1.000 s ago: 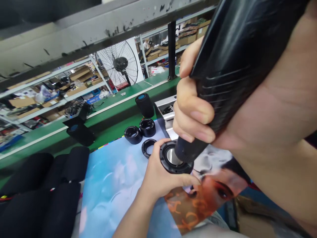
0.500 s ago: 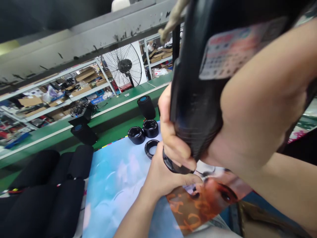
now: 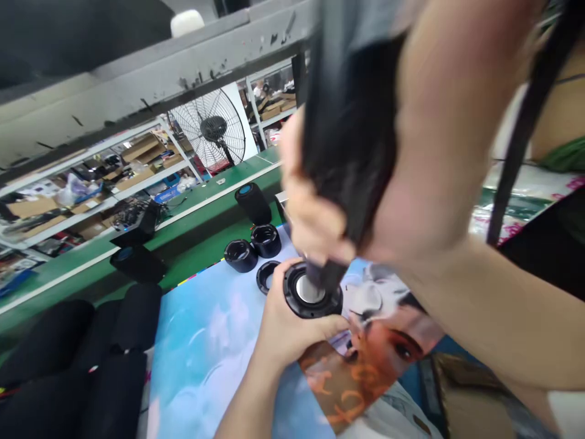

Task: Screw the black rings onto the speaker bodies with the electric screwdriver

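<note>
My right hand (image 3: pixel 411 201) is wrapped around a black power screwdriver (image 3: pixel 350 122), blurred by motion and held upright. Its lower end points down at a round black speaker part (image 3: pixel 313 312) with a silver disc in the middle. Whether the tip touches the part cannot be made out. My left hand (image 3: pixel 286 323) grips that part by its rim, thumb on the near side and fingers on the far side. Just beyond the left hand lies a black ring (image 3: pixel 261 278), with two short black cylindrical housings (image 3: pixel 241 256) behind it.
A printed poster sheet (image 3: pixel 205 341) covers the work surface. Black fabric-covered cylinders (image 3: pixel 50 372) lie at the left, and a black speaker (image 3: pixel 253 204) stands behind the housings. A green bench ledge (image 3: pixel 192 228) runs across the back. Overhead is a grey beam (image 3: pixel 137 76). A cardboard box (image 3: pixel 475 396) is at lower right.
The screwdriver has shifted and its lower end shows more clearly, uncovering the speaker part's silver disc. My left hand keeps its grip. The whole view has moved slightly.
</note>
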The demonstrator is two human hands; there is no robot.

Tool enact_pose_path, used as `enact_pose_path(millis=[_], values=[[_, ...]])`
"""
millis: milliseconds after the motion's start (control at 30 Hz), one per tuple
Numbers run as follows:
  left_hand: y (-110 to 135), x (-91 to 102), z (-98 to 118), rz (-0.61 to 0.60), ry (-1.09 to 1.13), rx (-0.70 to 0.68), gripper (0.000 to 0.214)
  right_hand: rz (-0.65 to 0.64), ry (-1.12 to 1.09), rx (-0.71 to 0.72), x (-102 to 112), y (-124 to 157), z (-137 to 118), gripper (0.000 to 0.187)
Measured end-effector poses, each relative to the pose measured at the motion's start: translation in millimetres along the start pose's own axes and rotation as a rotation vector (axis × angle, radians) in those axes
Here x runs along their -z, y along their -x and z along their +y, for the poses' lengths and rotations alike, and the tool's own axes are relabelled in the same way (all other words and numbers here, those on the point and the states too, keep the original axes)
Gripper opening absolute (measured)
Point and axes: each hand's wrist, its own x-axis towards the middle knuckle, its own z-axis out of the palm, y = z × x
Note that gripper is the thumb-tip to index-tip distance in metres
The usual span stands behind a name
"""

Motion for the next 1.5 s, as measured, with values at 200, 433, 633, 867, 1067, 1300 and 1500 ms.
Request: enact_pose_path(millis=[200, 433, 633, 867, 1067, 1300, 1500], values=[[1.3, -5.9, 2.7, -0.008, 0.053, 0.065, 0.088, 0.411, 0.090, 0.164, 58.8, -12.9, 53.4, 0.066], [0.1, -5.5, 4.3, -0.017, 0.075, 0.087, 0.088, 0.399, 0.123, 0.065, 71.6, -8.4, 81.9, 0.064], [0.8, -5.4, 1.5, -0.017, 0.096, 0.101, 0.092, 0.332, 0.058, 0.035, 63.6, -4.6, 49.3, 0.064], [1.7, -6.5, 5.5, 0.000, 0.116, 0.125, 0.094, 0.190, -0.088, 0.141, -2.5, -14.2, -12.1, 0.063], [0.9, -5.0, 6.5, -0.031, 0.122, 0.060, 0.078, 0.141, -0.228, -0.090, -29.9, -21.8, -4.0, 0.066], [0.8, -4.1, -3.9, -0.060, 0.137, -0.050, 0.087, -0.057, -0.056, 0.033, -24.1, -16.1, 20.4, 0.046], [6.4, -10.5, -3.5, -0.010, 0.249, -0.030, 0.101, -0.177, -0.057, 0.004, -29.3, -13.2, 34.1, 0.034]])
